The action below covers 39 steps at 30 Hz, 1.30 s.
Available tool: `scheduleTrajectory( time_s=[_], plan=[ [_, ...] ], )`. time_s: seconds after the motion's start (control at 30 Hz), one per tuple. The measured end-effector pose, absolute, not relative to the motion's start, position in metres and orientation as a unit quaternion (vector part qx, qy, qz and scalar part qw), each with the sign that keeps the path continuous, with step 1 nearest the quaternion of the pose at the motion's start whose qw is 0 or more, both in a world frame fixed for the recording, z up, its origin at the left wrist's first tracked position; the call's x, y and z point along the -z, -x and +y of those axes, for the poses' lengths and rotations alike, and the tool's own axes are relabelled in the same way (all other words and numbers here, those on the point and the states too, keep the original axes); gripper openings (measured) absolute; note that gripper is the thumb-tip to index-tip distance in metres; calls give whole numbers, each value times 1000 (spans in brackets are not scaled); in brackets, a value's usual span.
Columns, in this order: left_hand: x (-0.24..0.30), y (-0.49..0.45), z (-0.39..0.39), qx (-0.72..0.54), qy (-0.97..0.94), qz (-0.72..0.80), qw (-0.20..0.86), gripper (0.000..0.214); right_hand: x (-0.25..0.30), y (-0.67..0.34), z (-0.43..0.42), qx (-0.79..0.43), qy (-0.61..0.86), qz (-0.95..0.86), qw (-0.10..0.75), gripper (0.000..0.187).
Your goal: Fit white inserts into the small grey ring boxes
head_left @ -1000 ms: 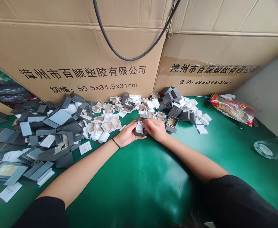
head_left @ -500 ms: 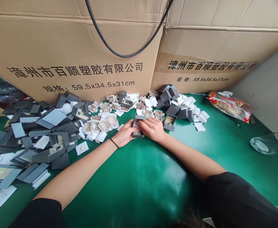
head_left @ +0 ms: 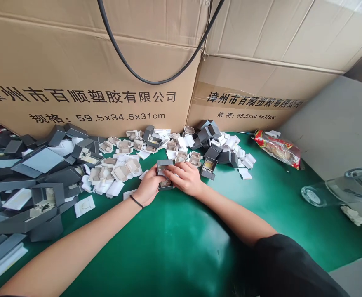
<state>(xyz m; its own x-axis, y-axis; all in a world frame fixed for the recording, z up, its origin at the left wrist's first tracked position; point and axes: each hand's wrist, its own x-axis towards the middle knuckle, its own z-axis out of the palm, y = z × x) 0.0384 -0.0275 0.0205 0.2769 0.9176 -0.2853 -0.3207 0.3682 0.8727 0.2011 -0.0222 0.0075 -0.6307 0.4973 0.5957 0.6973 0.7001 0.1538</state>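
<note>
My left hand (head_left: 149,188) is closed around the left side of a small dark grey jewelry-type box (head_left: 165,163), which stands with its lid raised. Across its middle lie the bent fingers of my right hand (head_left: 187,177), gripping the box from the right and covering most of the opening. A pale insert shows at the lower edge; the rest of the inside is hidden. Just right of my right hand, another open grey box (head_left: 209,168) shows a yellowish insert. Folded grey-white card pieces (head_left: 128,168) lie beyond and to the left of my hands.
Many grey boxes are heaped at left (head_left: 41,161), with a smaller pile (head_left: 210,134) at the back. Large cartons (head_left: 106,66) wall off the far side, a black cable (head_left: 156,82) hanging before them. A food packet (head_left: 276,149) and a clear cup (head_left: 338,192) lie at right.
The view has swung to the right, so everything sits further left in the picture. Both hands stay on the same grey box, with the right fingers slightly shifted over it.
</note>
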Motion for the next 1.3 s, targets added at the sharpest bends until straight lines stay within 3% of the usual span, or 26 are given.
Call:
scheduleTrajectory(
  time_s=[0.17,0.43,0.73,0.83,1.3],
  plan=[
    [-20,-35,-29,-466,-308,399,727,38,-4,-201,-25,173,320,-874,321,22],
    [-16,-33,-21,-447,-282,394,752,41,1,-197,-23,66,351,-866,351,58],
    [-9,-32,-20,-447,-284,387,755,37,-8,-192,-25,123,353,-881,290,51],
    [-10,-33,-20,-452,-274,387,755,43,-9,-190,-27,126,366,-881,271,52],
    [-13,-35,-25,-462,-295,417,725,33,-9,-186,-30,71,421,-881,201,65]
  ],
)
